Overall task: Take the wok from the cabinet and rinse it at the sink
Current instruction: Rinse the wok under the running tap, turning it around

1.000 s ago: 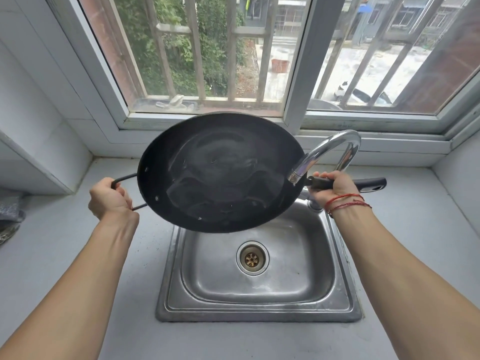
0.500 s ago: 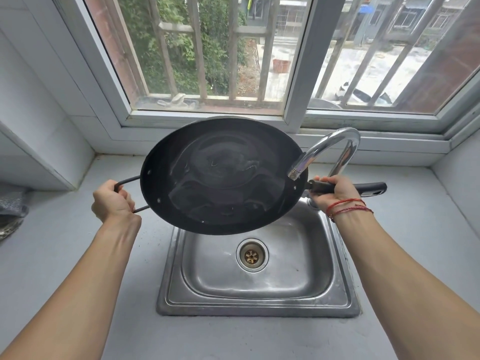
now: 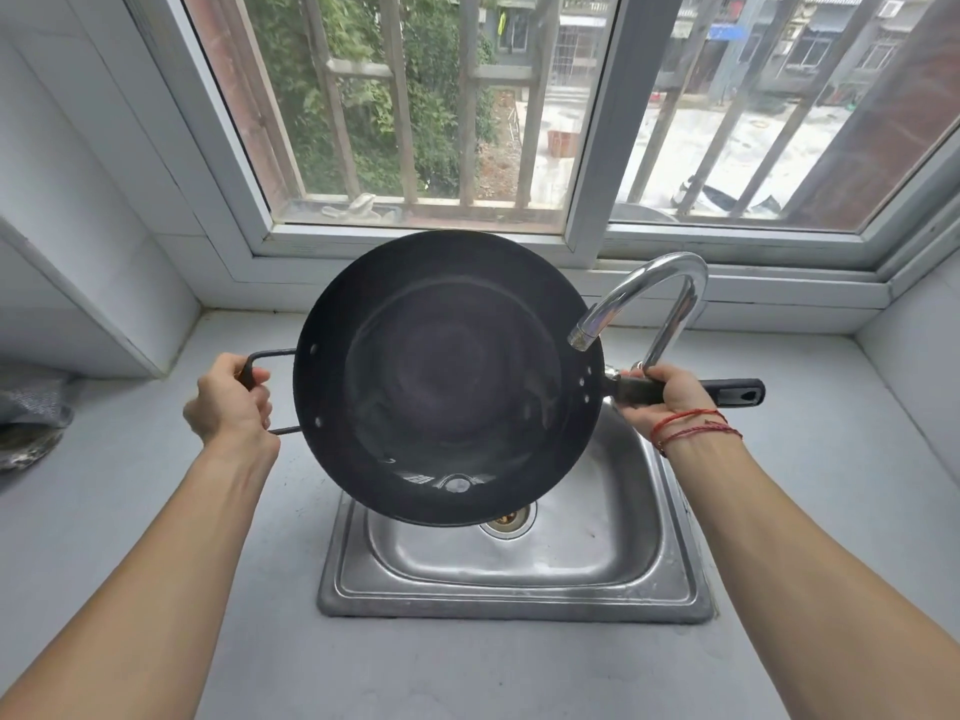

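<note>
Ok, we're at the sink (image 3: 519, 589) and the wok (image 3: 447, 376) is up in the air, held over the steel basin w/ both hands. L hand (image 3: 228, 402) is curled round the wire loop handle (image 3: 265, 356) on the wok's left side, fingers wrapped tight on it. R hand (image 3: 665, 402) grips the long black handle (image 3: 737, 394) right up near where it joins the pan, and the handle's far end pokes out past the hand to the right. Red string bracelet (image 3: 691, 428) is looped on the R wrist.

The wok's dark inside faces us. It looks tipped a bit our way, since we can see a small pool of water (image 3: 452, 480) sitting by the near rim and catching the light. The pan covers the back part of the basin, and its near rim hides approx half the drain (image 3: 511, 519).

The chrome tap (image 3: 670, 272) rises behind the R hand and arches over to the left. From our angle its spout end sits just inside the wok's right rim, above the pan.

The sink is set in a grey counter (image 3: 467, 667), w/ both forearms reaching in over it. A grey cloth (image 3: 31, 407) lies bunched at the far left edge, well apart from the wok. Behind it all is the window (image 3: 587, 200), w/ a white frame and bars outside, then trees and bldgs beyond.
</note>
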